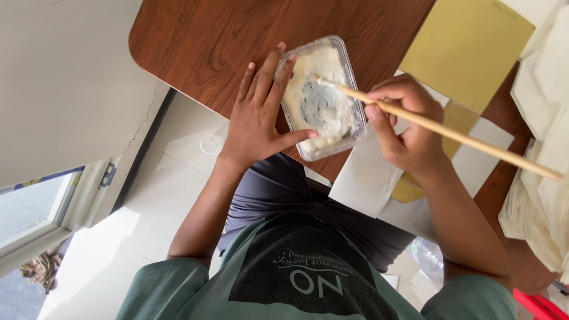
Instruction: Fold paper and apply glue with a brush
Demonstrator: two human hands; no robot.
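Note:
A clear rectangular plastic container (349,74) with whitish paste smeared inside sits on the brown wooden table (207,41). My left hand (258,121) lies beside it, with the index finger on the rim and the thumb pressed against its near corner, holding it. My right hand (406,127) grips a long thin wooden stick (462,137). The stick's paste-coated tip rests inside the container, over the paste.
A white paper sheet (361,178) lies under my right hand, partly over a yellow sheet (468,47). A pile of white papers (545,89) fills the table's right side. A red object (536,305) shows at the bottom right. To the left are the table's rounded edge, pale floor tiles and a window (29,213).

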